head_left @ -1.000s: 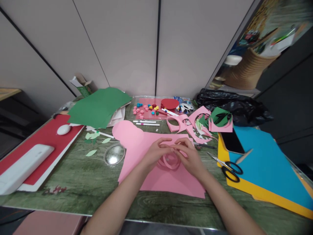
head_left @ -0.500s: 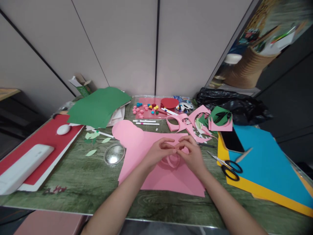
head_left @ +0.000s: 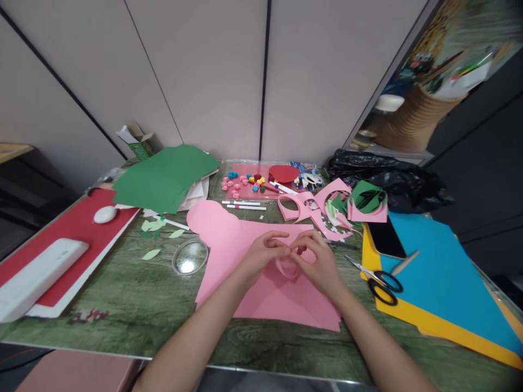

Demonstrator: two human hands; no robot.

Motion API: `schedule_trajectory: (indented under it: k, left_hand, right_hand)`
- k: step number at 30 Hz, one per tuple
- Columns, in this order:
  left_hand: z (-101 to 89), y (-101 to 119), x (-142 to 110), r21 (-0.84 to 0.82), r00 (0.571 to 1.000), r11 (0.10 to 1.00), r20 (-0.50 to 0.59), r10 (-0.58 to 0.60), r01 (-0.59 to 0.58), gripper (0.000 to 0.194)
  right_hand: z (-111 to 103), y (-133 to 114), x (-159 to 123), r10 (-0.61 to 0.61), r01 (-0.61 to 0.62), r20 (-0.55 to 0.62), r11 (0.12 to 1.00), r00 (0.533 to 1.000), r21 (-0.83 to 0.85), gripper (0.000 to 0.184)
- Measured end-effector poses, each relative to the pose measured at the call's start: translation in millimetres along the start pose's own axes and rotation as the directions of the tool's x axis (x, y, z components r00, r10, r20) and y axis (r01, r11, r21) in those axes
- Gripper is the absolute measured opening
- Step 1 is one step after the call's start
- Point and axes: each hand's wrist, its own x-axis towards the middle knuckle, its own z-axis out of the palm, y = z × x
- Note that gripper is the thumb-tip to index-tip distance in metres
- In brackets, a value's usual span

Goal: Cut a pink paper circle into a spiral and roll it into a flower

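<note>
Over a pink paper sheet (head_left: 261,299), my left hand (head_left: 261,257) and my right hand (head_left: 319,262) meet with fingertips pinched close together. Between and below them hangs a curled pink paper strip (head_left: 288,268), partly hidden by the fingers. Both hands grip its upper part; exactly where each fingertip presses is too small to make out. Pink paper circles (head_left: 214,220) overlap the sheet's upper left corner. A roll of clear tape (head_left: 190,257) lies left of the sheet. Scissors with black handles (head_left: 384,286) rest to the right.
Green sheets (head_left: 163,177) and a red sheet (head_left: 104,204) with a white device (head_left: 44,277) lie left. Behind are a clear tray (head_left: 241,169) of small coloured pieces and pink cut-out scraps (head_left: 296,206). Blue paper (head_left: 445,272) and a phone (head_left: 384,237) lie right.
The fingers of my right hand have curled in closer to my left fingertips, and the pink strip has shifted slightly. The view has moved a little; the other things lie as before.
</note>
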Motion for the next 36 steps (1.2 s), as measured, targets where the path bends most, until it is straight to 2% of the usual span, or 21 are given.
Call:
schedule_trajectory:
  k: [10,16,23,31,36]
  left_hand:
    - [-2.8,0.4,-0.3,0.040,1.000,0.999,0.002,-0.009,0.009,0.042]
    - [1.1,3.6,-1.7,0.067,1.000,0.998,-0.011,0.006,-0.005,0.039]
    - [2.6,3.9,-2.4,0.105,1.000,0.995,0.016,-0.002,0.001,0.043]
    - [1.9,2.5,-2.7,0.100,0.999,0.995,0.031,-0.015,0.011,0.044]
    - [2.3,0.8,-2.2,0.131,0.999,0.991,0.042,-0.022,0.017,0.043]
  right_hand:
    - [0.2,5.2,-3.7,-0.086,0.087,0.017,0.994,0.996,-0.064,0.016]
    - [2.2,7.1,-1.8,-0.076,0.075,0.099,0.997,0.992,0.015,0.022]
    - [2.7,10.4,-1.2,0.001,-0.001,-0.009,0.999,1.000,0.042,0.009]
    - [1.3,8.6,-0.7,0.028,-0.027,-0.047,0.999,0.998,0.035,0.002]
    - [0.7,6.5,0.0,0.006,-0.005,-0.046,1.000,0.999,0.022,0.009]
